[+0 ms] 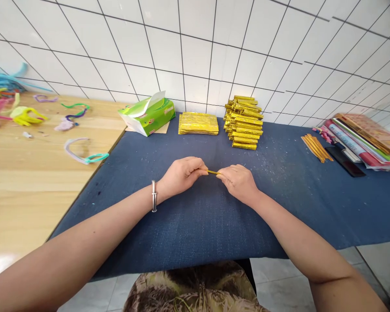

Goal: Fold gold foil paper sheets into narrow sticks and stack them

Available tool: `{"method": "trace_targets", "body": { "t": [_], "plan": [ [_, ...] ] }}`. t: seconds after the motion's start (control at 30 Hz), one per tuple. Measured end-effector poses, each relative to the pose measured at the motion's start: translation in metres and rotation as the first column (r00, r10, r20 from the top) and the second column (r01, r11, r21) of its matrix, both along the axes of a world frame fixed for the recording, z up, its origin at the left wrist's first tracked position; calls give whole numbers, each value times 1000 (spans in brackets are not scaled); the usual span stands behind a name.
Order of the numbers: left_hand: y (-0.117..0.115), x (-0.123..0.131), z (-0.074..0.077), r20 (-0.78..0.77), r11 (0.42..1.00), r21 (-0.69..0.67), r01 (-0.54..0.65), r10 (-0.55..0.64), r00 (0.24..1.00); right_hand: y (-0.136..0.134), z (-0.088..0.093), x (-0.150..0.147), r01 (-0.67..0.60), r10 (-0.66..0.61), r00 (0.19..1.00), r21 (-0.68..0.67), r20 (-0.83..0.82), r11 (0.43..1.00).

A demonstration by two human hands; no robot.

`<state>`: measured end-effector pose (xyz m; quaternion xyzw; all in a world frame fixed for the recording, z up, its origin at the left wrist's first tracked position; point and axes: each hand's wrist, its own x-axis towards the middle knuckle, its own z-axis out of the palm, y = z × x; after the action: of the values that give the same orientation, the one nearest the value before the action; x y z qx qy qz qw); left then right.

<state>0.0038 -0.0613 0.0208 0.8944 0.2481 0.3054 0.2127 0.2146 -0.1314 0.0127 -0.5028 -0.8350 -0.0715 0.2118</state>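
Between my two hands is a narrow piece of gold paper (213, 172), seen almost edge-on; the fingers cover both its ends. My left hand (186, 174), with a silver bangle on the wrist, pinches one end between thumb and fingers. At the other end, my right hand (239, 182) is closed in a similar pinch. Both hands are over the middle of the dark blue cloth (195, 234). Beyond them lie a flat stack of gold paper sheets (199, 123) and, to its right, a heap of folded or rolled gold paper pieces (245, 125).
A green tissue pack (152, 117) stands at the back left. On the wooden table (35, 190) lie colourful pipe-cleaner pieces (84, 151). Several brown strips (316, 148), a black flat object (344, 161) and stacked books (367, 141) lie right. A tiled wall (195, 47) closes the back.
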Motion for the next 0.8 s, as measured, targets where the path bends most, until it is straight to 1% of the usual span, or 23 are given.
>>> {"method": "trace_targets", "body": {
  "t": [0.1,0.2,0.27,0.3,0.37,0.47,0.53,0.63,0.8],
  "plan": [
    [5,-2,1,-103,995,-69,67,-73,992,1,-3,2,-13,14,1000,-26,26,1000],
    [5,1,0,-199,991,-52,120,-128,972,3,-7,2,-25,26,999,-59,26,998],
    [3,3,-2,-210,987,-47,156,-162,964,3,-8,1,-44,44,999,-88,-6,995],
    [2,4,-3,-197,985,-61,164,-173,965,3,-7,0,-59,55,998,-104,-42,993],
    [2,3,-5,-141,982,-124,143,-160,977,2,-3,-1,-83,60,985,-136,-164,987],
    [4,-1,-8,-19,962,-265,71,-78,997,1,5,0,-38,-28,921,-161,-388,986],
    [6,-3,-10,45,938,-340,60,-47,998,1,9,1,8,-94,870,-177,-485,984],
    [9,-4,-13,82,919,-388,77,-49,995,1,11,3,15,-129,824,-207,-552,978],
    [8,-3,-14,69,911,-403,87,-64,996,0,10,3,-20,-121,815,-236,-567,971]
  ]
}}
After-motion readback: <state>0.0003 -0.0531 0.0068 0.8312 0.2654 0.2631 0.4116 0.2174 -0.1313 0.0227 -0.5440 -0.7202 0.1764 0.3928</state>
